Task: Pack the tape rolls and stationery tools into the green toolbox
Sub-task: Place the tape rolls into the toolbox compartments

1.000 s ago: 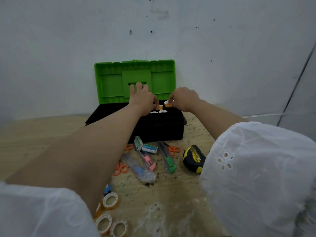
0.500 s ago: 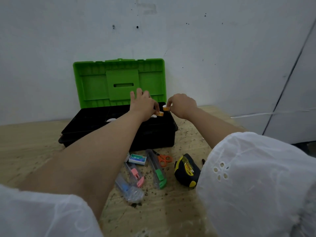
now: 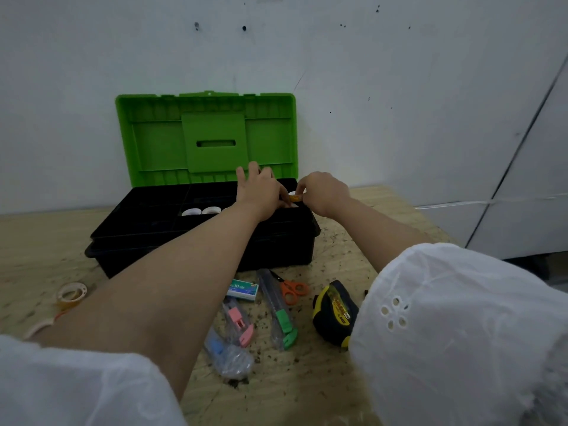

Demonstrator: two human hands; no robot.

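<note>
Step in hand, imo: seating small tape rolls in the top tray of the green toolbox point(image 3: 206, 139), lid up against the wall. My read of the hands:
- Right hand point(image 3: 322, 192): thumb + fingers clamped on an orange tape roll point(image 3: 295, 196), held just over the tray's right-end compartment, not down yet afaict.
- Left hand point(image 3: 261, 192): over the same spot, fingers mostly straight and spread, thumb right at the roll. Can't tell if it pinches anything, underside hidden.

Two white rolls point(image 3: 201, 211) sit in the tray, mid section.

Left on the bench point(image 3: 37, 235): clear rolls point(image 3: 71, 292) by the left forearm. In front of the box: staple box point(image 3: 242, 289), orange scissors point(image 3: 293, 292), tape measure point(image 3: 333, 312), bagged cutters point(image 3: 281, 312).

So prob under halfway.

Next move needs the orange roll lowered flat into the compartment and let go, w/ the left hand out of the way. Then reach back for the bench items. The tape measure looks too bulky for the tray and may need the bin below.
</note>
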